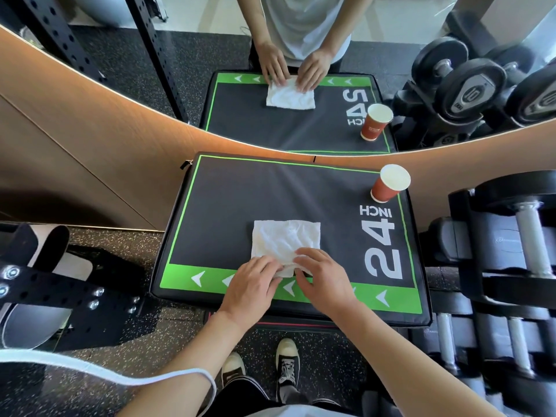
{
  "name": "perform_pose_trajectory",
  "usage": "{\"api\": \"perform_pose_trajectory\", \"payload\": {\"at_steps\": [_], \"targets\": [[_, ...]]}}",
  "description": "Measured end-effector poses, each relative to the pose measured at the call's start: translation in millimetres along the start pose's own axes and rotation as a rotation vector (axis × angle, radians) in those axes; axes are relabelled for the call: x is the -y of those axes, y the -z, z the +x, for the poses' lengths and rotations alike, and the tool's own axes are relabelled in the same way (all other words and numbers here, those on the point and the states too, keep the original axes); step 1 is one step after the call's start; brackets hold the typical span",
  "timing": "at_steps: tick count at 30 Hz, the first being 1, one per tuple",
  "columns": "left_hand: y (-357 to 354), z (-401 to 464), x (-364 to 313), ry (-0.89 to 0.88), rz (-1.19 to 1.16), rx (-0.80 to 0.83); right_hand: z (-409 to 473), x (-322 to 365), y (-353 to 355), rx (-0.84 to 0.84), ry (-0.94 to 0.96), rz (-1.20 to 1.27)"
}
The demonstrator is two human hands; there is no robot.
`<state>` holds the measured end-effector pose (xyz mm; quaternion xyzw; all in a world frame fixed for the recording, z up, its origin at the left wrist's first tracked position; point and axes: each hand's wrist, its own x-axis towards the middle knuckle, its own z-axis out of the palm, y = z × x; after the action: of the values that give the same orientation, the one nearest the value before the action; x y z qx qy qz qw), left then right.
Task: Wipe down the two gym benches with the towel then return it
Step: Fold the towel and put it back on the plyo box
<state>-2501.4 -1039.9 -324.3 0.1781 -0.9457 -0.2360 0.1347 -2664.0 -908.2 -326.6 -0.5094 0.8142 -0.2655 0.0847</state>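
White towel [285, 240]: folded into a rough square, lying flat on the black padded top of the box, near the middle of its near edge; the towel's near edge sits under both sets of fingers.
Left hand [251, 285]: palm down at the towel's near left corner, fingers bent over the cloth and pinching its edge.
Right hand [323, 276]: palm down at the towel's near right corner, just beside the left hand, fingers curled onto the cloth and gripping its edge; thumb tucked below.
Box [228, 206]: black padded top with a thin green line round the far and side edges and a broad green band along the near edge.
Writing: "24 INCH" in large white letters along the right edge, read sideways; white arrowheads in a row on the green band.
Paper cup [389, 183]: red-brown with a white inside, upright at the far right corner, well apart from the towel; its small print is too fine to read.
Mirror [120, 55]: on the wall behind the far edge, repeating box, towel, cup and hands.
Dumbbells [529, 233]: racked to the right of the box; mirrored ones show "10".
Floor [150, 332]: dark speckled rubber.
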Motion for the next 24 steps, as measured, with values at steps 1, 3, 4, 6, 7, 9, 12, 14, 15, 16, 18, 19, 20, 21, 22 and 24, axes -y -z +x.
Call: {"api": "perform_pose_trajectory", "payload": {"at_steps": [1,3,4,6,7,9,12,14,15,16,18,19,20,21,22,24], "targets": [[1.0,0.2,0.5,-0.009,-0.002,0.020,1.3,2.0,-1.2,0.002,-0.022,-0.003],[3.0,-0.3,2.5,-0.021,-0.004,0.058,1.7,8.8,-5.2,-0.001,-0.048,-0.023],[4.2,0.0,3.5,-0.023,-0.010,0.060,0.8,12.6,-8.3,-0.002,-0.054,-0.037],[5.6,1.2,5.6,-0.023,-0.017,0.040,-0.7,18.9,-15.6,0.003,-0.074,-0.067],[6.2,2.1,6.5,-0.020,-0.020,0.029,-0.9,21.1,-18.6,0.005,-0.095,-0.080],[8.1,3.4,6.7,-0.011,-0.020,0.016,1.3,23.4,-22.1,-0.010,-0.123,-0.095],[10.6,6.0,5.0,-0.019,0.010,0.001,5.0,26.4,-20.8,0.004,-0.103,-0.126],[13.1,10.0,3.3,-0.038,0.038,-0.043,5.3,27.5,-16.8,0.012,-0.073,-0.154],[15.3,12.3,3.5,-0.046,0.049,-0.078,5.7,25.4,-13.7,-0.011,-0.050,-0.164],[18.6,14.6,4.2,-0.056,0.060,-0.114,6.4,21.3,-10.1,-0.052,-0.019,-0.167],[25.7,17.1,6.9,-0.087,0.091,-0.167,6.9,10.6,-1.2,-0.158,0.073,-0.171],[29.0,18.0,8.2,-0.104,0.112,-0.189,7.1,5.1,3.5,-0.206,0.133,-0.187],[31.7,18.7,8.3,-0.121,0.131,-0.209,7.1,0.3,7.6,-0.244,0.191,-0.206],[33.5,18.5,7.2,-0.138,0.143,-0.225,7.1,-3.6,10.6,-0.266,0.235,-0.216],[33.1,17.1,5.6,-0.162,0.145,-0.229,6.6,-6.3,12.3,-0.266,0.267,-0.218],[26.7,7.8,2.1,-0.216,0.127,-0.164,-0.5,-9.5,11.6,-0.189,0.313,-0.219]]}}
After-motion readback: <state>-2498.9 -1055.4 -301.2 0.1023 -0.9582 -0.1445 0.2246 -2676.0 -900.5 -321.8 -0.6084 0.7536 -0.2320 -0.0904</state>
